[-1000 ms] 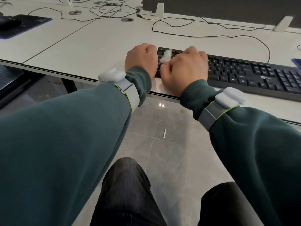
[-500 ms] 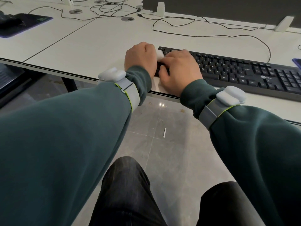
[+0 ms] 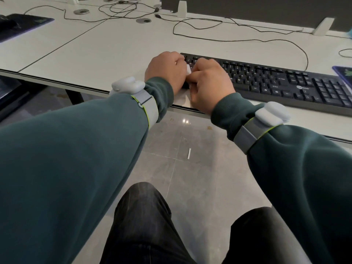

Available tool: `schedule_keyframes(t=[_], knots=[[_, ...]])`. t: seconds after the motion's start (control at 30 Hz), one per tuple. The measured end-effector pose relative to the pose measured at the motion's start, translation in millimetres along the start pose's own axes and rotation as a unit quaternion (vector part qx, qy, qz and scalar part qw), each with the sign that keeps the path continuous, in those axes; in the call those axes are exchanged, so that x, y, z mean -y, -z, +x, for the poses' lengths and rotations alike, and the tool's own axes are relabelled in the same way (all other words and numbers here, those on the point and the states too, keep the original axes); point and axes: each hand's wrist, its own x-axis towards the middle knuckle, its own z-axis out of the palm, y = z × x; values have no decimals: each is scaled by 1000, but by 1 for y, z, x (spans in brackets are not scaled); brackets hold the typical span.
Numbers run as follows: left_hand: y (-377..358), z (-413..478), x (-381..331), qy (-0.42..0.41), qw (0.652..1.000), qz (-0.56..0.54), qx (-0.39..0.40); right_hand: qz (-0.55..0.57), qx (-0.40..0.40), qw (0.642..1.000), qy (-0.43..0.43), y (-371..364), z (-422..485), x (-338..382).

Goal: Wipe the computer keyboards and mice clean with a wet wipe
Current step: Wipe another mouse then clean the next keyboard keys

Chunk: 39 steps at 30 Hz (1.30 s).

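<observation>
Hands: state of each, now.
Left hand: curled at the keyboard's left end; grip cannot be told.
Right hand: pinches the wet wipe.

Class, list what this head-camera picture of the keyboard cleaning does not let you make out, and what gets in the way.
Head view:
The wet wipe: only a white sliver shows between the left hand and the right hand.
What the left hand grips: hidden behind its own back.
The keyboard, left end: covered by both hands.
Key lettering: too small.
The mouse pad at right: cut off by the frame edge.
</observation>
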Motion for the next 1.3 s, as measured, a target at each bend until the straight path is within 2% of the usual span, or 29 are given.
schedule_keyframes(t=[0.13, 0.3, 0.33, 0.43, 0.53, 0.67, 0.73, 0.83, 0.93, 1.13, 1.2, 1.3], knots=[[-7, 2, 0, -27, 996, 71, 43, -45, -16, 994, -103, 13, -19, -16], [-11, 3, -3, -21, 990, 130, 53, -21, 24, 999, -41, 12, -13, 3], [-12, 3, -2, -24, 989, 135, 60, -28, 31, 998, -50, 13, -15, 3], [-10, 2, 1, -44, 990, 115, 68, -95, 30, 983, -153, 24, -32, -18], [-12, 0, -1, -57, 989, 108, 80, -152, 13, 951, -270, 50, -60, -49], [-11, 0, -1, -51, 988, 125, 71, -125, 3, 923, -363, 66, -68, -65], [-11, -1, -1, -51, 987, 133, 70, -95, -7, 939, -330, 55, -59, -48], [-9, -2, -2, -46, 987, 138, 71, -71, 5, 977, -203, 30, -39, -9], [0, -5, -4, -38, 989, 140, 41, -28, 14, 992, -125, 13, -13, 18], [12, -2, -1, 70, 997, 13, -34, -47, 33, 994, -88, 7, -15, 8], [14, 0, -1, 107, 993, -38, -41, -56, 16, 995, -87, 7, -18, 2], [19, 0, -6, 147, 984, -93, -42, -37, 42, 997, -59, -4, -2, 15]])
